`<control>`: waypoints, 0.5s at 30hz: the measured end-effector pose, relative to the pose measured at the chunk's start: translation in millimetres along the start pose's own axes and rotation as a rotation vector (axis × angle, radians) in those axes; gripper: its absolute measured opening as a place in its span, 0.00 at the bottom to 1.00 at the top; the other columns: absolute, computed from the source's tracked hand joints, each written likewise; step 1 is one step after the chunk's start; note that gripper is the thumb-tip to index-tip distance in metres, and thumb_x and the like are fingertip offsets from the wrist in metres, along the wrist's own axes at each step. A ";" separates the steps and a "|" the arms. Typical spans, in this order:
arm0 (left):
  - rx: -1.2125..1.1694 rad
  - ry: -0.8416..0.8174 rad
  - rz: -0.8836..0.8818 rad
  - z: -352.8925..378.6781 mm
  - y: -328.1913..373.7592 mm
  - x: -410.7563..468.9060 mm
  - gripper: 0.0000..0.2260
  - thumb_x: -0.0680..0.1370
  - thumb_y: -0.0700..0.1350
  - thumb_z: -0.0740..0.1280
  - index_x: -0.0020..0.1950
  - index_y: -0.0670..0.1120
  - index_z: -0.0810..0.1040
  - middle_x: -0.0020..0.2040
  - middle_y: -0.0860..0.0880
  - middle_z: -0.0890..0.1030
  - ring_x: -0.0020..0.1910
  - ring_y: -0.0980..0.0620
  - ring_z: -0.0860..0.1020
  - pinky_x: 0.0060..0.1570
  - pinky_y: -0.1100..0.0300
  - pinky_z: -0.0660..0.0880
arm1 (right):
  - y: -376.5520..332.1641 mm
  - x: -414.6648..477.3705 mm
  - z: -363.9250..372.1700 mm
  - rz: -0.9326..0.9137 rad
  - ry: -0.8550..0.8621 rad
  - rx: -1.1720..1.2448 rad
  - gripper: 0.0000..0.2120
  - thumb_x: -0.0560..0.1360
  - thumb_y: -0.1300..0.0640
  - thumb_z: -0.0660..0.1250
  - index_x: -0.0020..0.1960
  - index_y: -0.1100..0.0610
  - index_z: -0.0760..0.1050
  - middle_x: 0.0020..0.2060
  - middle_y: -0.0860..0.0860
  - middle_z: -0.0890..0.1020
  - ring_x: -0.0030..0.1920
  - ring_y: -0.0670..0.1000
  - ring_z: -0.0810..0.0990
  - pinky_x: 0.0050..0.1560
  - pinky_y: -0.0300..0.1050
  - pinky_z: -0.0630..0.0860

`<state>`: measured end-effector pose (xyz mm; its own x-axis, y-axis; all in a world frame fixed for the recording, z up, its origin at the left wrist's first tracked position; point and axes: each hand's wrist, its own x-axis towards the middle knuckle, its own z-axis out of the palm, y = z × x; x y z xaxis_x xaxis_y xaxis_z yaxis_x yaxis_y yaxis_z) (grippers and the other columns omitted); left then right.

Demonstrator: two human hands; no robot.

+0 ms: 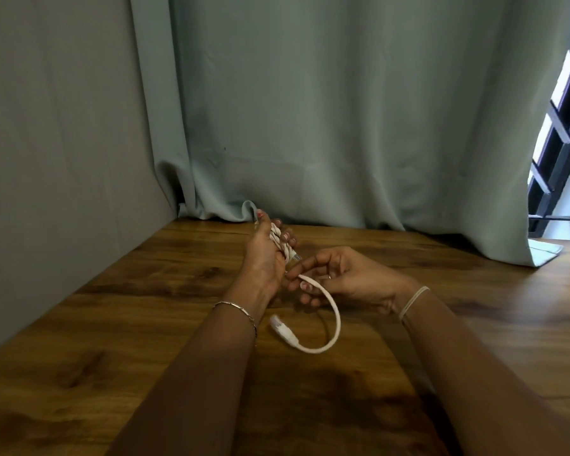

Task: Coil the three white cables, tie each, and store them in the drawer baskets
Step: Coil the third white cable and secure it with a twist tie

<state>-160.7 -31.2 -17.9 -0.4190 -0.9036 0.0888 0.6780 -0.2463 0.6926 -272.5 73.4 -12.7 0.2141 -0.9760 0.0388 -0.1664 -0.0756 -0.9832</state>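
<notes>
One white cable [333,311] is in view, along with two hands and one wooden tabletop [119,324].

The left hand [264,255] is raised above the tabletop with its fingers curled round several wound turns of the white cable. That bundle lies in the palm, at about 1 o'clock from the wrist. A small metal-tipped connector [296,257] pokes out of the bundle at 4 o'clock, toward the other hand.

The right hand [346,278] sits at 3 o'clock from the left, with the fingertips of the two nearly meeting. Its thumb and fingers pinch the free tail of the cable just where it leaves the left palm. From that pinch the tail drops toward 5 o'clock, bends round in one open loop and runs back to 9 o'clock. It ends in one larger white plug [282,328] below the left wrist. The plug is blurred, so whether it touches the tabletop or hangs just above it is hard to tell.

One thin chain bracelet [236,307] circles the left wrist and one pale band [413,301] the right. One grey-green curtain [310,110] hangs at 12 o'clock, its hem resting on the far edge of the tabletop.
</notes>
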 end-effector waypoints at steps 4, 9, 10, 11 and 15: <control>0.386 -0.042 0.027 -3.1 -12.1 3.0 0.19 0.82 0.58 0.55 0.42 0.45 0.70 0.27 0.50 0.70 0.26 0.53 0.68 0.31 0.59 0.67 | -5.4 -2.7 -1.7 -0.136 0.125 0.069 0.12 0.69 0.65 0.70 0.52 0.66 0.79 0.42 0.57 0.85 0.39 0.49 0.84 0.38 0.38 0.80; 0.744 -0.287 0.017 -7.4 -25.5 0.7 0.21 0.83 0.55 0.53 0.40 0.45 0.76 0.30 0.50 0.77 0.29 0.53 0.73 0.37 0.56 0.71 | -8.0 -2.4 -7.4 -0.291 0.407 0.052 0.05 0.76 0.63 0.67 0.46 0.64 0.81 0.34 0.57 0.84 0.32 0.49 0.81 0.33 0.40 0.80; 0.792 -0.302 -0.009 -7.2 -26.1 -1.6 0.23 0.83 0.58 0.52 0.43 0.44 0.77 0.33 0.48 0.77 0.30 0.53 0.72 0.36 0.57 0.71 | -8.9 -2.4 -8.7 -0.314 0.475 0.077 0.06 0.76 0.63 0.66 0.45 0.63 0.81 0.33 0.56 0.83 0.31 0.48 0.81 0.32 0.40 0.79; 0.822 -0.303 -0.038 -6.4 -26.0 -4.2 0.26 0.82 0.61 0.50 0.45 0.42 0.77 0.34 0.46 0.76 0.29 0.53 0.71 0.34 0.58 0.71 | -9.5 -2.4 -11.3 -0.332 0.541 0.085 0.06 0.77 0.62 0.66 0.45 0.62 0.80 0.32 0.54 0.83 0.30 0.47 0.80 0.32 0.40 0.79; 0.831 -0.336 -0.184 3.3 -21.8 -18.7 0.32 0.76 0.70 0.45 0.37 0.45 0.72 0.25 0.50 0.68 0.25 0.52 0.68 0.31 0.59 0.69 | -5.6 -2.0 -22.8 -0.353 0.702 0.035 0.09 0.80 0.58 0.64 0.51 0.62 0.80 0.35 0.54 0.84 0.34 0.47 0.81 0.38 0.38 0.79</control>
<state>-169.6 -7.7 -32.3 -0.7192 -0.6937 0.0391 -0.0155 0.0723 0.9973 -293.9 71.1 -3.2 -0.4116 -0.7969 0.4421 -0.1688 -0.4100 -0.8963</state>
